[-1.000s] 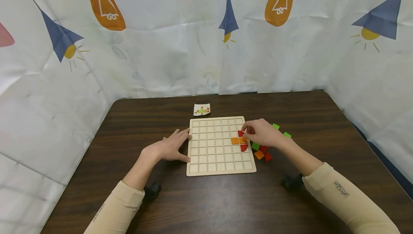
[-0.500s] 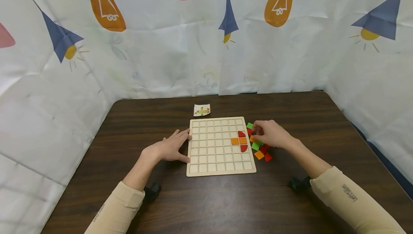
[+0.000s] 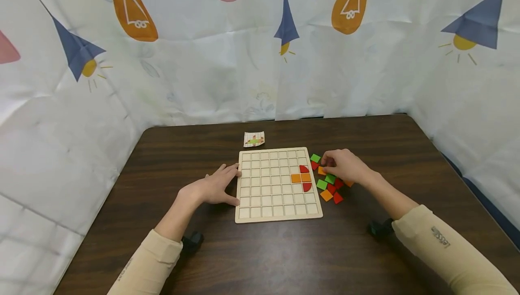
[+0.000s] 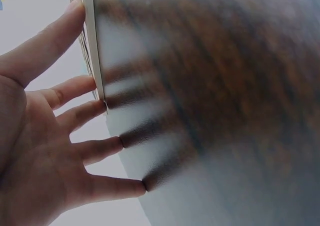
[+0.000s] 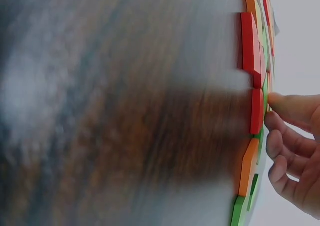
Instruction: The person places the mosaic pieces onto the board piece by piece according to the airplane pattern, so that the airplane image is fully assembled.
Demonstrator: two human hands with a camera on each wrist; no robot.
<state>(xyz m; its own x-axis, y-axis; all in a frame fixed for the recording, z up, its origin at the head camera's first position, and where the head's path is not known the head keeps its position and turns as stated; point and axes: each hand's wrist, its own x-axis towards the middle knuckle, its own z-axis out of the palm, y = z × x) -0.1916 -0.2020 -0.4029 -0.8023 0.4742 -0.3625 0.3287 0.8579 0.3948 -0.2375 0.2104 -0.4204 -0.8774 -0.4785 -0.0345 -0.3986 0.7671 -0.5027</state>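
Right hand [image 3: 346, 166] has shifted off the board [image 3: 266, 189] to the loose tiles [image 3: 322, 184] just beyond its right edge; fingers curled, but we can't tell whether they pinch one. Nearest us: right sleeve [image 3: 447, 245], print maybe "Lessin". Left hand [image 3: 213, 185], fingers spread, touches the board's left edge, presumably steadying it on the counter [image 3: 280, 252]. Tiles likely sit close for easy picking. Farther, we log a patterned card [image 3: 254, 139], probably for reference.

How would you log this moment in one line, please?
left grip: touching board | right grip: at loose tiles | on board: orange pieces, red pieces
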